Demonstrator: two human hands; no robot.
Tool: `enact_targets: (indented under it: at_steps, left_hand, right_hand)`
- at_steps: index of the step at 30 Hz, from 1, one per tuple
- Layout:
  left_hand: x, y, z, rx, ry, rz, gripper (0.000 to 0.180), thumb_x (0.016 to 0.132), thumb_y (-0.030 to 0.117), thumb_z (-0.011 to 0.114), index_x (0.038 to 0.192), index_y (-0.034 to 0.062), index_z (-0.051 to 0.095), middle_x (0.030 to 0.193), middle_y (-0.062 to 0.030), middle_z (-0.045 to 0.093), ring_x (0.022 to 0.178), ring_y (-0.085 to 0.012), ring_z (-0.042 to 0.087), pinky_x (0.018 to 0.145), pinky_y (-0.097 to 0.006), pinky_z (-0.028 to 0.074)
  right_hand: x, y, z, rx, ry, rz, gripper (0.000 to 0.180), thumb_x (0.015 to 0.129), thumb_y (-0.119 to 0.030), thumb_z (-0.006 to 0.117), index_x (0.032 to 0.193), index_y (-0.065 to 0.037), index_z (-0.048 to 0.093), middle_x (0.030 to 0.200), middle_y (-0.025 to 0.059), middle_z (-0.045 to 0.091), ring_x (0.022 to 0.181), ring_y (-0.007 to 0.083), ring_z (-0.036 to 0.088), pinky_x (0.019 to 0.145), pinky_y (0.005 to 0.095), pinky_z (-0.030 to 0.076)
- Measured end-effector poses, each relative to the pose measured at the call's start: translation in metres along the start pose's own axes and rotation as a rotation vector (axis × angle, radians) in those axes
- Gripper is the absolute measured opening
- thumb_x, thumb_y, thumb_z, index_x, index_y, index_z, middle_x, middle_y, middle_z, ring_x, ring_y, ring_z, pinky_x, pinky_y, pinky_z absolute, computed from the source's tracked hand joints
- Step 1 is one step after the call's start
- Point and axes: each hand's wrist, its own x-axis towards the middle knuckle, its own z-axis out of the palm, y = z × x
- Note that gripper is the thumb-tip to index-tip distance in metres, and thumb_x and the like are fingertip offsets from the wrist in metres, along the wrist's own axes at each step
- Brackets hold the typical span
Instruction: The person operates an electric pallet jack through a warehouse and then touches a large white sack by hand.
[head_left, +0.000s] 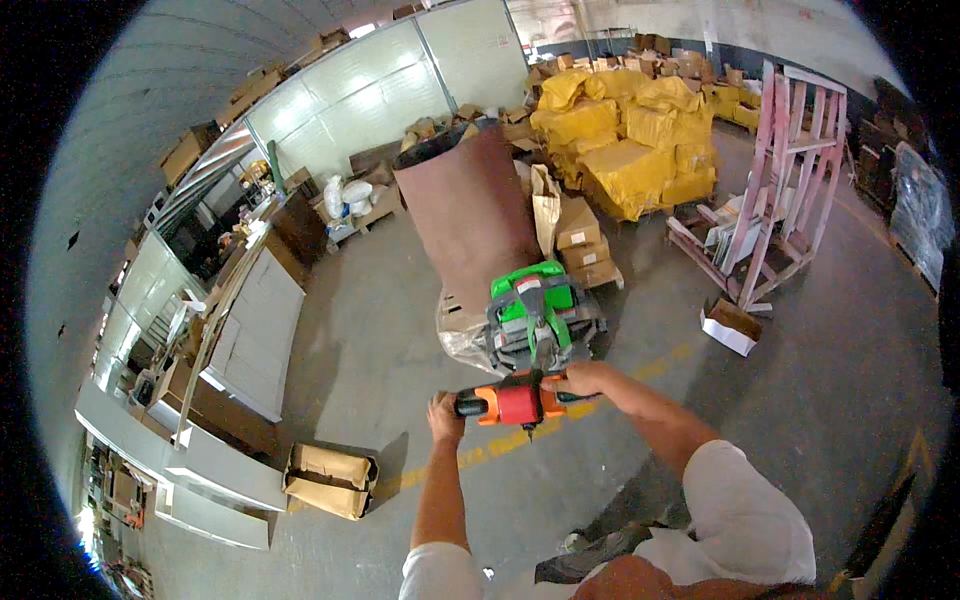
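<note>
In front of me is the red and orange control head [516, 404] of a green electric pallet truck [540, 305]. My left hand [446, 417] is closed round the black grip at its left end. At the other end, my right hand [585, 380] is closed on the right side of the handle, its fingertips partly hidden. Beyond the truck's green body stands a large brown roll [465, 205], leaning slightly and dark at its top. Crumpled clear plastic wrap [460, 335] lies at the roll's base. Whether the forks are under it is hidden.
Stacked cartons [582, 240] stand just right of the roll, with yellow-wrapped bundles [640, 140] behind. A pinkish metal rack [790, 190] and a small open box [731, 327] are to the right. At left are an open carton [330, 480] and white cabinets [255, 330].
</note>
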Motion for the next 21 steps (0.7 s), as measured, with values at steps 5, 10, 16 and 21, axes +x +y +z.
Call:
enact_targets:
  at_steps: [5,10,16,21]
  left_hand:
    - [0.023,-0.042,0.039,0.041,-0.072,-0.08,0.024,0.068,0.0,0.062,0.089,0.011,0.061,0.105,-0.0093,0.057,0.1,-0.0354,0.05,0.084,-0.043,0.045]
    - [0.037,-0.081,0.07,0.033,-0.03,-0.077,0.026,0.07,0.0,0.061,0.094,0.0121,0.06,0.108,-0.0074,0.057,0.105,-0.0343,0.049,0.086,-0.043,0.045]
    - [0.035,-0.113,0.099,0.178,-0.091,-0.214,0.035,0.074,0.001,0.06,0.106,0.0158,0.055,0.118,-0.005,0.052,0.112,-0.0328,0.046,0.089,-0.042,0.045]
    - [0.032,-0.097,0.101,0.16,-0.122,-0.316,0.037,0.077,0.005,0.06,0.111,0.0182,0.053,0.121,-0.0035,0.05,0.115,-0.0314,0.045,0.09,-0.043,0.045]
  right_hand:
    - [0.061,0.014,0.035,0.007,0.012,0.039,0.089,0.078,-0.078,0.03,0.084,0.003,0.065,0.08,0.0235,0.063,0.082,0.0388,0.061,0.075,0.0442,0.047]
    - [0.094,0.012,0.047,0.067,-0.105,0.035,0.085,0.078,-0.077,0.033,0.098,0.0,0.062,0.073,0.0169,0.063,0.06,0.0252,0.062,0.054,0.0384,0.049]
    - [0.138,0.038,0.092,0.544,-0.077,-0.283,0.091,0.074,-0.051,0.067,0.139,-0.011,0.017,0.086,0.012,0.06,0.051,0.0157,0.056,0.044,0.0297,0.047]
    - [0.128,0.031,0.081,0.547,-0.317,-0.264,0.106,0.068,-0.026,0.078,0.144,-0.017,0.003,0.108,0.0155,0.054,0.057,0.0172,0.056,0.044,0.029,0.049]
